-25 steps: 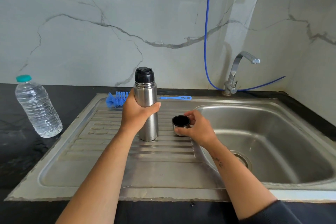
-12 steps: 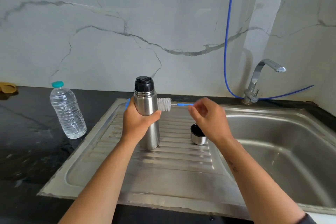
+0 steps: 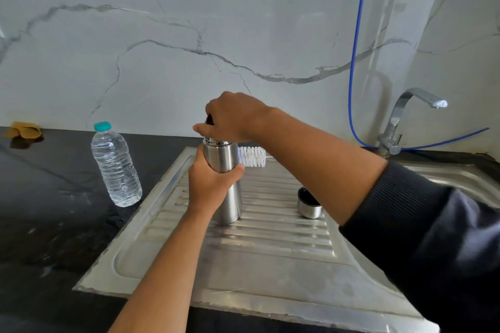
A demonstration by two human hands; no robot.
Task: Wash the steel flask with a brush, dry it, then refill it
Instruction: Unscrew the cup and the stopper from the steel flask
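Moved up from the brush handle onto the flask stopper: right hand (image 3: 232, 116), grip clenched over the black stopper (image 3: 209, 119) at frame centre.
Left hand (image 3: 209, 184) wrapped round the upright steel flask (image 3: 226, 186) on the ribbed drainboard (image 3: 270, 251); bottle brush (image 3: 253, 156) lying behind the flask; steel cup lid (image 3: 308, 204) standing to the right; water bottle (image 3: 116, 167) on the dark bench (image 3: 40, 224) at left; tap (image 3: 400, 119) at upper right.
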